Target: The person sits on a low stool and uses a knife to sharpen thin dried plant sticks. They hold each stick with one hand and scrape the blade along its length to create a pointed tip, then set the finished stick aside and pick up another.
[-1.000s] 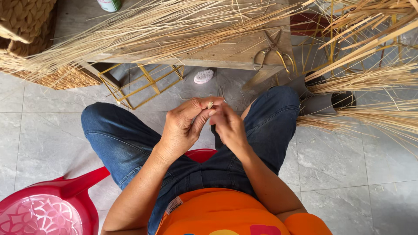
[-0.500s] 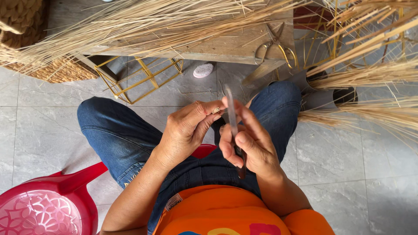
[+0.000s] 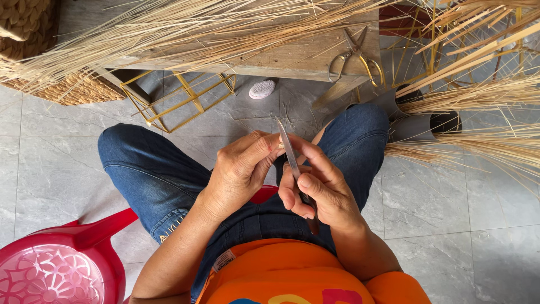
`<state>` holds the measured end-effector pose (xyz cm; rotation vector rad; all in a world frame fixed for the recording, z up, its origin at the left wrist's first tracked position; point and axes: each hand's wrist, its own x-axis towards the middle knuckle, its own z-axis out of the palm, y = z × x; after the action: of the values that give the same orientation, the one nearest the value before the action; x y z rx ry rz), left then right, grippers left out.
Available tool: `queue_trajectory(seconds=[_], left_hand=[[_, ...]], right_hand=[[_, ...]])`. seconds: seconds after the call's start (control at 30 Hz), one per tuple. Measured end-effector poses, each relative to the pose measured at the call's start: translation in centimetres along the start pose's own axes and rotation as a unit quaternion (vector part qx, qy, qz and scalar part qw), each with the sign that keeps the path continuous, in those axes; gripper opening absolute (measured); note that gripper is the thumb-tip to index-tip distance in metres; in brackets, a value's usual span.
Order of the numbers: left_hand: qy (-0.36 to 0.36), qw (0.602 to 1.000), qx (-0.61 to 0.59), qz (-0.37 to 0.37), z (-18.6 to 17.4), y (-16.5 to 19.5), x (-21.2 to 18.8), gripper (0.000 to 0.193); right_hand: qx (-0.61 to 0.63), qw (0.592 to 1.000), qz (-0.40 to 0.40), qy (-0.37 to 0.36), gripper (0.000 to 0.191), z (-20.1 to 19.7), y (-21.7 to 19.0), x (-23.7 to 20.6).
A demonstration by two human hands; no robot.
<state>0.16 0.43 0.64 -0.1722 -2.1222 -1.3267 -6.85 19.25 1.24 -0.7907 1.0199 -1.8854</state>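
My right hand [image 3: 318, 188] grips a knife [image 3: 289, 155] by its dark handle, the thin grey blade pointing up and away from me. My left hand [image 3: 242, 169] pinches a short pale piece of straw [image 3: 279, 146] right against the blade. Both hands meet above my lap, between my knees in blue jeans [image 3: 152, 169]. I sit on a red plastic seat [image 3: 263, 194], mostly hidden under my legs.
A low wooden table [image 3: 292, 56] ahead carries long dry straw stalks [image 3: 169, 28] and scissors [image 3: 354, 56]. More straw bundles [image 3: 478, 95] lie at right. A yellow wire frame [image 3: 185, 98] stands under the table, a woven basket [image 3: 67, 90] at left, a red plastic stool [image 3: 56, 270] at bottom left.
My hands were pressed together with no blade showing; now my right hand has drawn back toward me, holding the knife upright against the piece in my left hand.
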Motion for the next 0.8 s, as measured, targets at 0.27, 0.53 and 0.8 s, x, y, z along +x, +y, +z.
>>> queue_trajectory(seconds=[0.27,0.53,0.8], left_hand=[[0.035,0.999,0.008,0.019,0.6,0.0,-0.3,0.03],[0.064,0.995,0.074,0.033,1.5,0.2,-0.5,0.033],[0.05,0.992,0.111,0.033,1.4,0.1,-0.3,0.036]], right_hand=[[-0.025,0.999,-0.012,0.04,0.05,0.3,0.6,-0.4],[0.064,0.996,0.001,0.058,0.046,0.0,1.0,-0.6],[0.019,0.997,-0.005,0.07,0.044,-0.6,1.0,-0.3]])
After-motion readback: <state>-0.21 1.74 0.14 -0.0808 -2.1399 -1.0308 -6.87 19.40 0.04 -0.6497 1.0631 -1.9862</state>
